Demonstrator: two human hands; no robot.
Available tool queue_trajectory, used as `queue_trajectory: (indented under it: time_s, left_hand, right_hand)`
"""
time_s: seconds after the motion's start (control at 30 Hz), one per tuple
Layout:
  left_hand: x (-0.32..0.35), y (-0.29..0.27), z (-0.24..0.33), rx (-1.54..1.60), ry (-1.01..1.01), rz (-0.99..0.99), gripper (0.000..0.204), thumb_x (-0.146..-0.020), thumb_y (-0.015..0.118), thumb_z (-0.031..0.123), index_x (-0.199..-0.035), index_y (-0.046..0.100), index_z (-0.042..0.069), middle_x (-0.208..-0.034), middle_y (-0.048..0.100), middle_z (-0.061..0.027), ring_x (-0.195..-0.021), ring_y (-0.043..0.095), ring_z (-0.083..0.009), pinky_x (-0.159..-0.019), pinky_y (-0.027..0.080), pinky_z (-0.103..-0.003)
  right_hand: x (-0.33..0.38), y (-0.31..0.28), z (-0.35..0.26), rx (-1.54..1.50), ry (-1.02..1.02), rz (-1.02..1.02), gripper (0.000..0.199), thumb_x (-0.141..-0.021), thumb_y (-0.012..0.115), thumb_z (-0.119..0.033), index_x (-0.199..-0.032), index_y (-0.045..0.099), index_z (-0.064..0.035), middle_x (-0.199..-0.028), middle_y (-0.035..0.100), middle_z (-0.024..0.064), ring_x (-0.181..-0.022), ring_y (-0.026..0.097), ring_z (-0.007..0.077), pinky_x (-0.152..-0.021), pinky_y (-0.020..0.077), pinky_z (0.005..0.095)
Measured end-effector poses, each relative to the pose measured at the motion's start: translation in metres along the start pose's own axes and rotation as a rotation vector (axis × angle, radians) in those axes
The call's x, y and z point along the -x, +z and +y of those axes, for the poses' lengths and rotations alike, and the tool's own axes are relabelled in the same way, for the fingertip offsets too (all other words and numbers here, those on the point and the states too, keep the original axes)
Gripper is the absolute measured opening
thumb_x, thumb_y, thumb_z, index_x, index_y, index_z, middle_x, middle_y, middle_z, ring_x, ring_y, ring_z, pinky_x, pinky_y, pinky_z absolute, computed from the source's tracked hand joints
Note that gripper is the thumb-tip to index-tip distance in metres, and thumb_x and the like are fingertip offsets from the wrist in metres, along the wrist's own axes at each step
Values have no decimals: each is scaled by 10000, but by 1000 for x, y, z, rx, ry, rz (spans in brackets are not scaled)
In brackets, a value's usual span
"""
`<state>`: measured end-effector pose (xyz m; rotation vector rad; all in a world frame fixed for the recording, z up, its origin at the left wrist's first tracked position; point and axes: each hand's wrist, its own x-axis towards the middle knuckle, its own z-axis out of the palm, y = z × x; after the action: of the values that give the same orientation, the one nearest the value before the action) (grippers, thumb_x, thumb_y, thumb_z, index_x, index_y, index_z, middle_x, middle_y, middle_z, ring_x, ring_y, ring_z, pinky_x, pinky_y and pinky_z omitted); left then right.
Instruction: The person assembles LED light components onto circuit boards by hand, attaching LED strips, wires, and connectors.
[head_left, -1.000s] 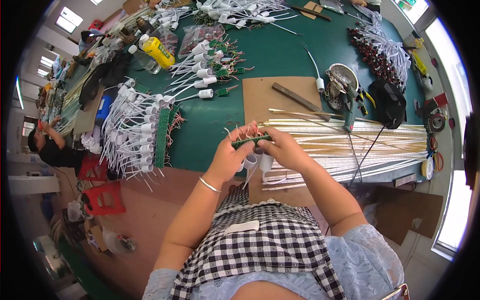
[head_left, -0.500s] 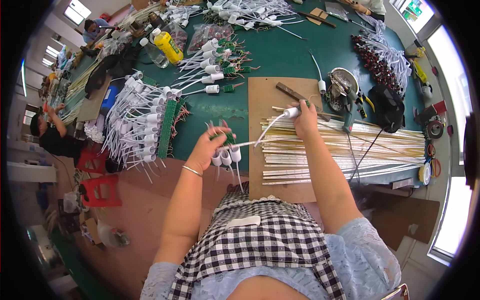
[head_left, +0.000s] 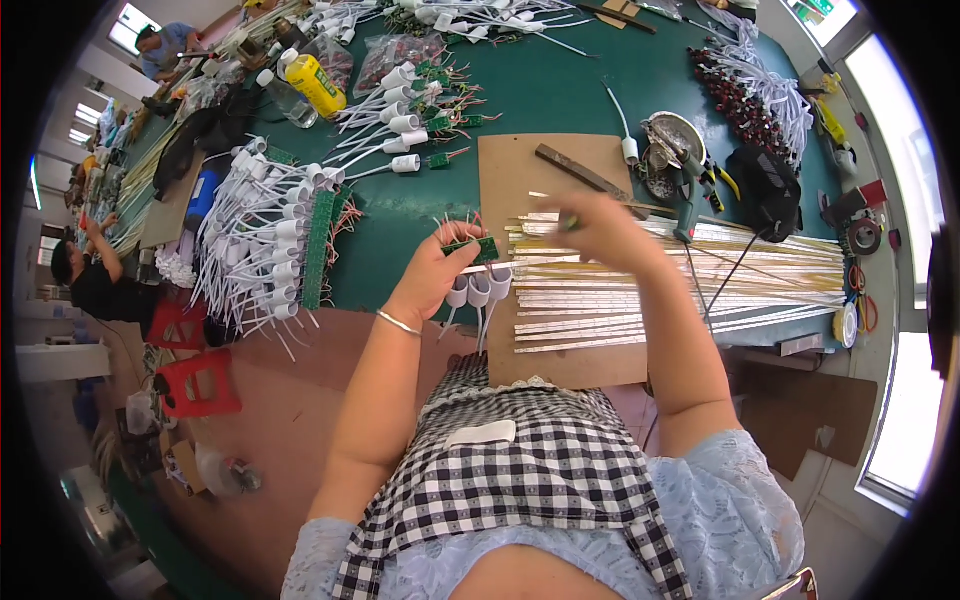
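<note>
My left hand (head_left: 440, 265) is closed on small green circuit boards (head_left: 478, 249) with thin wires sticking up. Just below it hang three white cylindrical caps (head_left: 478, 289) with white cables pointing down. Beside its fingers, a thin pale strip (head_left: 495, 268) reaches toward the strips on the brown board. My right hand (head_left: 605, 235), smeared by motion, is above those pale LED-like strips (head_left: 680, 285). A bit of green shows at its fingertips, but what it holds cannot be made out.
The brown board (head_left: 505, 170) bears a dark metal bar (head_left: 580, 178). To the right are a metal bowl (head_left: 680, 135), a green-handled tool (head_left: 686, 210) and yellow-handled pliers (head_left: 727, 182). Capped cables with boards (head_left: 290, 230) are heaped at left, near a yellow bottle (head_left: 312, 85).
My right hand has moved slightly down and blurred; the white cap and cable it held no longer show there. My left hand has moved right and up, still with its boards.
</note>
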<state>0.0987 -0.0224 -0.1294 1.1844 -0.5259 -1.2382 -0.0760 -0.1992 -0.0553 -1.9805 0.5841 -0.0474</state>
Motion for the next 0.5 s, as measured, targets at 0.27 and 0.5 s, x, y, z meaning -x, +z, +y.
queue_trajectory:
  time_s: [0.27, 0.5]
  left_hand:
    - [28, -23, -1, 85, 142, 132, 164, -887, 543, 70, -1045, 530, 27, -1088, 580, -129, -1001, 581, -190, -846, 493, -328]
    - [97, -82, 21, 186, 265, 234, 207, -880, 568, 101, -1062, 508, 22, -1064, 566, -159, -1032, 572, -271, -881, 498, -426]
  right_hand:
    - [1, 45, 47, 825, 80, 89, 122, -783, 530, -121, -828, 643, -113, -837, 650, 75, -793, 642, 275, -651, 506, 406]
    - [-11, 35, 71, 922, 54, 45, 135, -774, 535, -91, -857, 641, -106, -782, 643, 100, -756, 645, 285, -622, 508, 393]
